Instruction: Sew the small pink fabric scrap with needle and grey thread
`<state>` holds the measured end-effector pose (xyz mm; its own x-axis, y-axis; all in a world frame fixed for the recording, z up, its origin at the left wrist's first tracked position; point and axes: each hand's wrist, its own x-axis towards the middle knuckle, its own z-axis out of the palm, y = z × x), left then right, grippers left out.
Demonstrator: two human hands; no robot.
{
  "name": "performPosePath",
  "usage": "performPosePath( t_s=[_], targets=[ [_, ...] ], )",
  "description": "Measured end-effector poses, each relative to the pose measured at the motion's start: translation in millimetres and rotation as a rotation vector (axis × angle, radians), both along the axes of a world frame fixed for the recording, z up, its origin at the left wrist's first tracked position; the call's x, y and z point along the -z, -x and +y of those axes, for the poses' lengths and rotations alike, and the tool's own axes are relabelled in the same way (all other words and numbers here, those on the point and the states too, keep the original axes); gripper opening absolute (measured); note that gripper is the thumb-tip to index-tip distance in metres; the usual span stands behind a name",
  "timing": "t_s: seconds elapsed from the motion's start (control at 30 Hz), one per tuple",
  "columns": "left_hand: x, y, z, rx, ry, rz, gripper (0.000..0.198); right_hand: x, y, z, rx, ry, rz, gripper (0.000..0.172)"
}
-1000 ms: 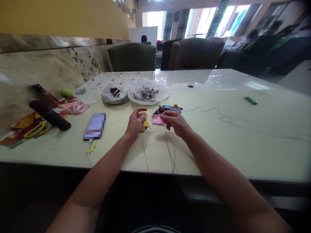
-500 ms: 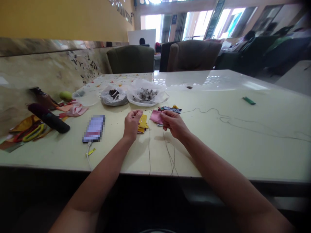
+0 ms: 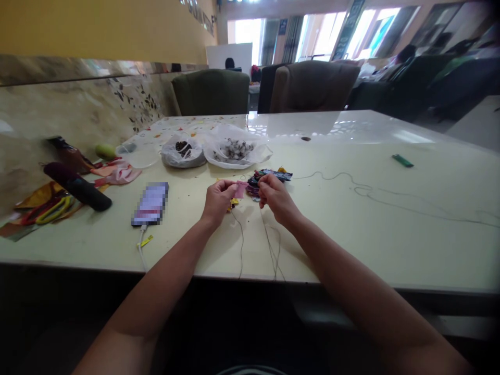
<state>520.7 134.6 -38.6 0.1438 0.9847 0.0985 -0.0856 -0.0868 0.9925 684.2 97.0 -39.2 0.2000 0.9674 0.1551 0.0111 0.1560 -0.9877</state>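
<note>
Pinches a pink cloth scrap [image 3: 240,188] between left hand [image 3: 219,200] and right hand [image 3: 273,197] at the centre of the frame, just above the counter [image 3: 351,234]. Has drawn the hands closer than half a second back, when the right alone held the scrap and the left stood apart over the yellow cloth [image 3: 233,202]. Now has both grips closed on the pink piece, fingertips nearly meeting. Suggests close work on the scrap itself, with both hands committed to it. Leaves the yellow cloth lying on the counter, just under the left hand. Lets thread [image 3: 269,245] trail from the fingers toward the lower edge of the frame and over the counter's lip (needle, if any, too small to make out).

Has a heap of coloured scraps [image 3: 275,175] just beyond the right hand. Shows two open plastic bags above centre: left bag [image 3: 183,152] holding dark lumps, right bag [image 3: 236,150] holding pale and dark bits mixed. Shows a shallow clear dish [image 3: 138,153] left of the bags, contents unclear. Takes in also a phone [image 3: 150,203] on a cable left of centre, a dark cylinder [image 3: 78,186] and yellow-handled scissors [image 3: 54,208] at far left, and a green lighter [image 3: 402,160] at upper right.
</note>
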Motion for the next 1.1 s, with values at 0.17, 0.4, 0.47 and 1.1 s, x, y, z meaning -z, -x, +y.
performPosePath(
  t_s=[0.17, 0.4, 0.47, 1.1],
  targets=[
    [1.3, -1, -2, 0.03, -0.046, 0.068, 0.029, 1.1, -3, 0, 0.067, -0.268, -0.385, 0.012],
    [-3.6, -2, -8, 0.102, -0.107, 0.094, 0.027, -3.4, -1, -4, 0.09, -0.253, -0.417, 0.011],
    [-4.2, -2, -10, 0.104, -0.118, 0.103, 0.026, -2.8, -2, -4, 0.081, -0.247, -0.412, 0.012],
    [-1.4, -2, -7, 0.079, -0.284, 0.189, 0.016, 1.0, -3, -1, 0.029, -0.197, -0.349, 0.016]
  ],
)
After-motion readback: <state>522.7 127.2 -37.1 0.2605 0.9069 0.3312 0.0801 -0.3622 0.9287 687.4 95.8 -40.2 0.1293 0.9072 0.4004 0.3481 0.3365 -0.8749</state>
